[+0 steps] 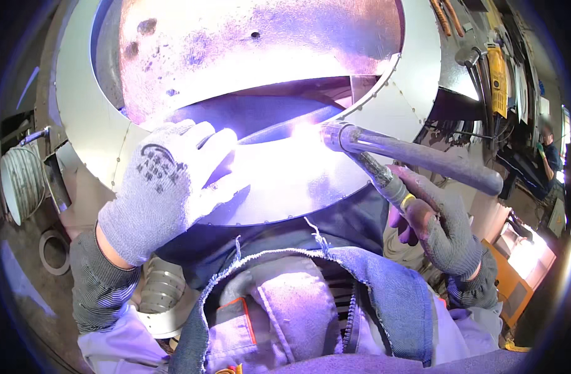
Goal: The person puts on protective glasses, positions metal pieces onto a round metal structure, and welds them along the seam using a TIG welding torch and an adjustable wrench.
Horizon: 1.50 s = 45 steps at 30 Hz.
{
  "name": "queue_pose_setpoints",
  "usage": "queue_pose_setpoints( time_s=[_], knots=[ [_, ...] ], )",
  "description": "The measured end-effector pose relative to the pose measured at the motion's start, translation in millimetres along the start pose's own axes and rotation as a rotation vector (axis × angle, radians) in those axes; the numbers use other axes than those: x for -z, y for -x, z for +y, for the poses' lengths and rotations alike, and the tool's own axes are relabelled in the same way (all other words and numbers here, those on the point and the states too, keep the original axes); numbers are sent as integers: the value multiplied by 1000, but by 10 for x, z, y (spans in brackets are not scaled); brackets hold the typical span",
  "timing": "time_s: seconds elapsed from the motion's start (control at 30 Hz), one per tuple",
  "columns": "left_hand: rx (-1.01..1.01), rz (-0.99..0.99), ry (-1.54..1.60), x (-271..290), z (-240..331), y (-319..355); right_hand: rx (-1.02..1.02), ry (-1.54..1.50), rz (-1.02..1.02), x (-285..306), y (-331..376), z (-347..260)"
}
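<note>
A large sheet-metal ring [270, 193] lies in front of me, with small weld spots along its edges. My left hand [164, 181], in a grey knit glove, rests on the ring's near-left part. Its fingers are stretched toward the inner edge and the thumb stands apart. My right hand [438, 224], also gloved, grips the handle of a welding torch [379, 171] whose long cap points to the right. At the torch head, a bright arc glow [305, 132] sits by the ring's inner edge. Glare hides the torch tip.
Inside the ring, a copper-toned curved sheet [260, 56] rises. A white coil [25, 184] stands at the left. Hammers [475, 62] and a yellow tool [497, 81] hang at upper right. An orange box [516, 280] is at lower right. Another person [550, 153] is far right.
</note>
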<state>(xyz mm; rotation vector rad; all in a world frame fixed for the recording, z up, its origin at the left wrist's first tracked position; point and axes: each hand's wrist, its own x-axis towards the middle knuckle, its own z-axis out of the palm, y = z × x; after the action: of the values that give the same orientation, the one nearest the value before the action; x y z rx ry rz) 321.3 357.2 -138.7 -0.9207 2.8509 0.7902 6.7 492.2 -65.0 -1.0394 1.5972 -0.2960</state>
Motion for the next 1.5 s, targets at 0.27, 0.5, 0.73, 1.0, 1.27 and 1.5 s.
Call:
queue_pose_setpoints(
  time_s=[0.27, 0.5, 0.73, 1.0, 1.27, 1.5],
  knots=[
    [-33, 44, -9, -160, -150, 41, -106, -154, 4, -1, -106, -71],
    [-65, 300, -145, -33, -131, 65, -26, -603, 360, -75, 130, 743],
    [-45, 206, -126, -176, 220, 78, 26, -848, 378, 143, -176, 603],
    [-209, 251, -197, 854, 133, -1375, 191, -671, 569, 625, -590, 985],
    [100, 651, -545, 1326, -1541, -4019, 141, -798, 670, 787, -658, 1010],
    [267, 379, -505, 1416, -1608, -4510, 203, -824, 772, 626, -633, 1230]
  ],
)
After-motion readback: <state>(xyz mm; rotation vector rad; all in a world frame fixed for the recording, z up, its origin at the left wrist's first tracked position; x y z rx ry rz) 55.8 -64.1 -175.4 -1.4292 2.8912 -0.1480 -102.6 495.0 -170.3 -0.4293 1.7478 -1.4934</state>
